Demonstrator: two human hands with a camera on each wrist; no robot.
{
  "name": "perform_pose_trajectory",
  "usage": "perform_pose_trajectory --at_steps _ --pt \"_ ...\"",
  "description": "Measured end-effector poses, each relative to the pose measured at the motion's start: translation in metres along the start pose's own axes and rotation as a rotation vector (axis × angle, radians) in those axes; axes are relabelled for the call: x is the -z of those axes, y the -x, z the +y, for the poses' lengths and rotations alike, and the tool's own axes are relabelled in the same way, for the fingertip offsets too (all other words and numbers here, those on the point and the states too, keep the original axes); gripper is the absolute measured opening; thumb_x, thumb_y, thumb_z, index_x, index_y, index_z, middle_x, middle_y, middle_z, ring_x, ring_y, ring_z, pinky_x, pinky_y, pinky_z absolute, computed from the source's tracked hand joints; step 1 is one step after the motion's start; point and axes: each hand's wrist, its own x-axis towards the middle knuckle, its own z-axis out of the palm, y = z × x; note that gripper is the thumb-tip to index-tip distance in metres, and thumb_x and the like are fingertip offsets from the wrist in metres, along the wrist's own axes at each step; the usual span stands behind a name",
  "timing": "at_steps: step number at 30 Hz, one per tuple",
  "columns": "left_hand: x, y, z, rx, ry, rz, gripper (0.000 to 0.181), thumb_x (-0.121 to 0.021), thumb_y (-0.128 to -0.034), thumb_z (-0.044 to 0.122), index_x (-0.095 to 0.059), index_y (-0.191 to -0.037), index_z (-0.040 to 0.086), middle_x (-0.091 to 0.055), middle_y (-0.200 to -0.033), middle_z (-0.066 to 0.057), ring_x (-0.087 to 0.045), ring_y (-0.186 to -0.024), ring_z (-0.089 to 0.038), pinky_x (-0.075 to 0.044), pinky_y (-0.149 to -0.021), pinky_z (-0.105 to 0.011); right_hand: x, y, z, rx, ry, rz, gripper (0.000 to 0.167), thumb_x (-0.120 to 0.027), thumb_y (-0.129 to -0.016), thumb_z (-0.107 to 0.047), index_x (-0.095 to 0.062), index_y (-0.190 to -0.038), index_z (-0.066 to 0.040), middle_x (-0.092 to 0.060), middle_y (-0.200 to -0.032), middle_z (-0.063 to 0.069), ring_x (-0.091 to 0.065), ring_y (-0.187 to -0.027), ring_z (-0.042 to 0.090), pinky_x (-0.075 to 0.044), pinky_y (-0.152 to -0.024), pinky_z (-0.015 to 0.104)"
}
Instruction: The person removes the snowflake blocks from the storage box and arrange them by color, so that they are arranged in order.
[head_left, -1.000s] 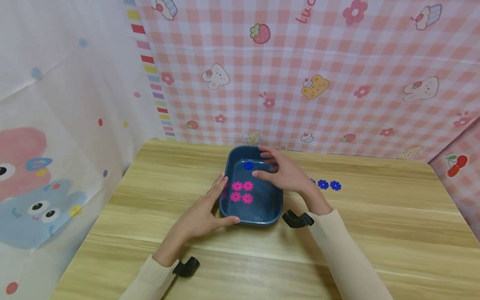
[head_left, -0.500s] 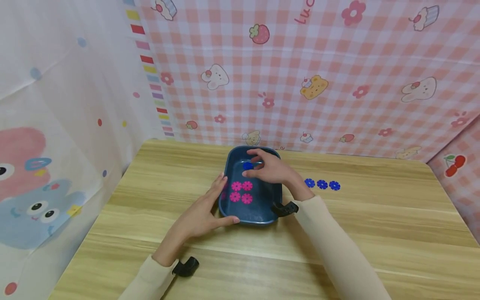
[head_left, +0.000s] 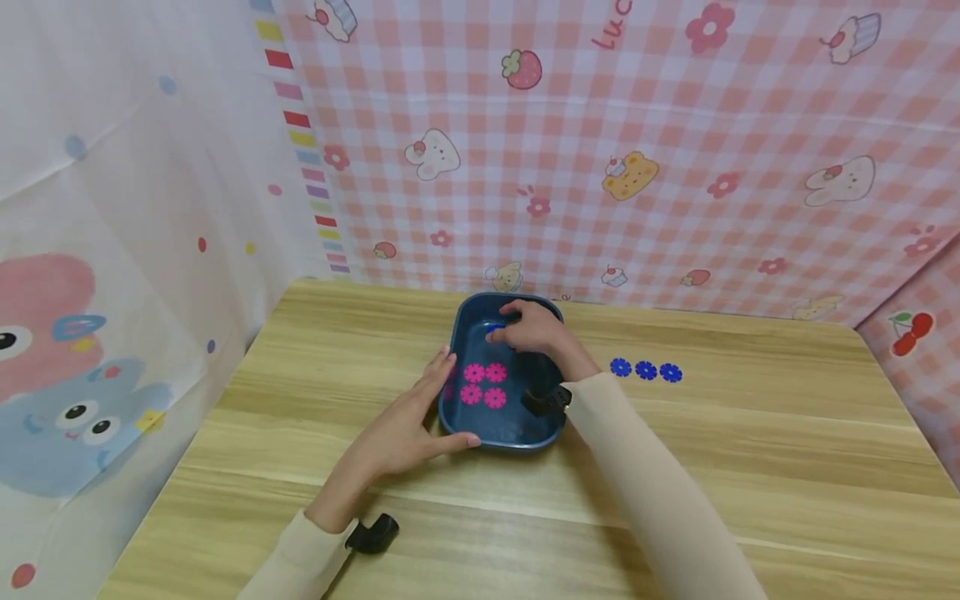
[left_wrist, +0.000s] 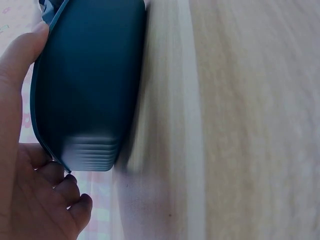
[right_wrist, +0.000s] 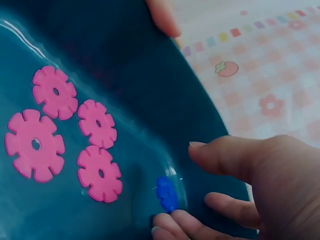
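Left hand [head_left: 397, 435] spans the near-left corner of the tray [head_left: 517, 447], fingers along its left edge, thumb at its near edge. Right hand [head_left: 534, 327] lies inside, near the far edge, fingers parted; right wrist [head_left: 576, 357] crosses the right edge.

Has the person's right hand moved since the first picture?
Yes: the right hand has moved left, away from the three blue discs on the table.
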Motion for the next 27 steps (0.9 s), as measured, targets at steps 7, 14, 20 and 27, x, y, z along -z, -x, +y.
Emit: perform_pose_trajectory --at_steps 7,14,20,27 --pt "0.000 0.000 0.002 -0.003 0.017 -0.004 0.119 -0.068 -0.0776 0.080 -0.005 -0.166 0.032 0.000 -0.175 0.009 -0.018 -0.159 -0.026 -0.031 -0.123 -0.058 -0.009 -0.011 0.006 -0.051 -0.064 0.076 0.054 -0.078 -0.090 -0.032 -0.061 -0.138 -0.013 -0.067 -0.130 0.015 -0.073 -0.098 0.025 -0.061 -0.086 0.038" --pt "0.000 -0.001 0.002 -0.004 0.016 -0.001 0.118 -0.069 -0.0782 0.078 -0.004 -0.166 0.033 0.001 -0.175 0.009 -0.018 -0.159 -0.026 -0.031 -0.123 -0.058 -0.014 -0.015 0.011 -0.091 -0.104 0.152 0.046 -0.082 -0.086 -0.033 -0.070 -0.127 -0.015 -0.066 -0.132 0.012 -0.073 -0.098 0.027 -0.061 -0.084 0.038" --pt "0.000 -0.001 0.001 -0.002 0.014 -0.003 0.119 -0.068 -0.0775 0.080 -0.004 -0.166 0.033 0.000 -0.175 0.008 -0.018 -0.159 -0.026 -0.031 -0.124 -0.058 -0.019 -0.015 0.012 -0.104 -0.067 0.195 0.041 -0.084 -0.085 -0.029 -0.074 -0.122 -0.014 -0.070 -0.126 0.013 -0.070 -0.101 0.028 -0.060 -0.089 0.041" --pt "0.001 0.000 0.000 0.006 0.012 -0.008 0.119 -0.068 -0.0773 0.080 -0.004 -0.166 0.034 0.001 -0.175 0.008 -0.017 -0.159 -0.026 -0.031 -0.123 -0.058 -0.024 -0.013 0.013 -0.062 -0.011 0.244 0.028 -0.086 -0.083 -0.021 -0.078 -0.108 -0.011 -0.075 -0.113 0.013 -0.068 -0.093 0.026 -0.059 -0.080 0.038"
